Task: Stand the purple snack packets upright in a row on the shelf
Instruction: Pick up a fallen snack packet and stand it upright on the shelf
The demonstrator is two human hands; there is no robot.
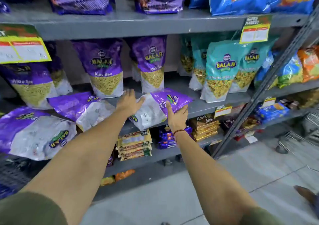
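Purple Aloo Sev packets fill the grey middle shelf point(203, 107). Three stand upright at the back: one at the left point(32, 85), one in the middle point(105, 69), one right of it point(151, 64). Three lie flat along the front edge: a big one at the far left point(34, 131), a second point(81, 109), and a third point(155, 107) between my hands. My left hand point(128, 102) rests on the left side of that third packet with fingers spread. My right hand point(177, 117) touches its lower right edge, fingers straight. Neither hand visibly grips it.
Teal packets point(219, 73) stand upright to the right on the same shelf. Yellow price tags point(22, 50) hang from the shelf above, which carries purple and blue bags. Biscuit packs point(134, 145) fill the lower shelf. A slanted metal upright point(269, 80) bounds the right side.
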